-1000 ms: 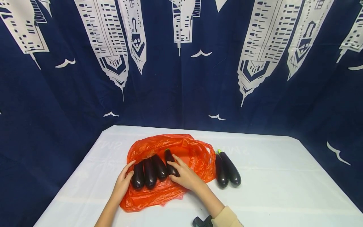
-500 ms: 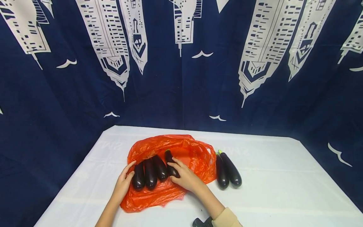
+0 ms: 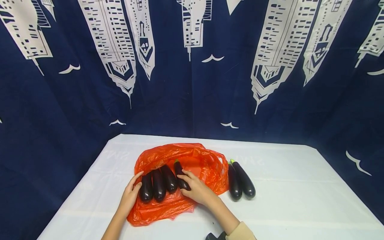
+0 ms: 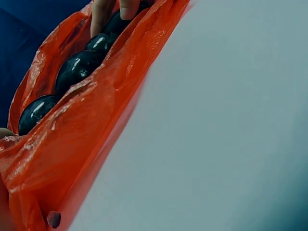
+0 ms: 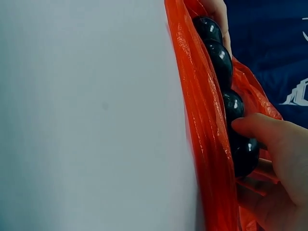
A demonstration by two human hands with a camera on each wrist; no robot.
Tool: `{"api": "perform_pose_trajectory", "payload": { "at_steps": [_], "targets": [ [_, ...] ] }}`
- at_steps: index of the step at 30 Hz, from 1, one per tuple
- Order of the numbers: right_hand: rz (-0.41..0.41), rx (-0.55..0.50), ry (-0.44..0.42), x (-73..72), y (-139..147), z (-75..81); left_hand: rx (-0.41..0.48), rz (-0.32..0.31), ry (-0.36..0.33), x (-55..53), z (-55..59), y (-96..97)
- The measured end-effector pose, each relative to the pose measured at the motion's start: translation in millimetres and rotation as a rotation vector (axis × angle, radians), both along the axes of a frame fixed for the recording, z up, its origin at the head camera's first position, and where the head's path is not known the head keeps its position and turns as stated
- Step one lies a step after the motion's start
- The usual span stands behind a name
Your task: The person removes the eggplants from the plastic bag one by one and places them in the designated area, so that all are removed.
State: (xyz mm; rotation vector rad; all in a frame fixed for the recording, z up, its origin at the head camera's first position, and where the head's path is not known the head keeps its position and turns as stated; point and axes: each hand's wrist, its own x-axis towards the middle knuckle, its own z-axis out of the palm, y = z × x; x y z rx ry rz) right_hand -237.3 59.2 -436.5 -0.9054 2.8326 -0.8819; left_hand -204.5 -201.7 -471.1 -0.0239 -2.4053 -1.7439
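Note:
Several dark purple eggplants lie side by side on an opened red plastic bag (image 3: 162,213). My right hand (image 3: 196,190) holds the rightmost eggplant in the bag (image 3: 179,169), thumb on one side and fingers on the other; the right wrist view shows the thumb (image 5: 255,126) against the dark skin. At the bag's left edge my left hand (image 3: 129,193) rests with extended fingers against the leftmost eggplant (image 3: 146,188) and the bag. Most of this hand is out of the left wrist view, where the eggplants' rounded ends (image 4: 77,70) show above the bag's rim.
Two more eggplants (image 3: 244,180) lie together on the white table (image 3: 300,186), just right of the bag. A black object (image 3: 214,236), partly cut off, sits at the near edge by the right sleeve. A dark blue printed curtain (image 3: 192,100) hangs behind.
My right hand's fingers have shifted slightly nearer along the rightmost eggplant in the bag. The left hand and the other eggplants stay in place.

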Motion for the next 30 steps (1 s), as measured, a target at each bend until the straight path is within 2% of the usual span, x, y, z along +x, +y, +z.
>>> {"api": "perform_pose_trajectory", "payload": {
  "at_steps": [15,30],
  "targets": [
    [-0.004,-0.011,-0.042,11.6,5.2,2.5,0.014,-0.002,-0.002,0.8,0.3,0.0],
    [-0.012,0.02,-0.001,24.3,12.9,10.9,0.009,-0.011,-0.002,0.1,0.5,-1.2]
  ]
}}
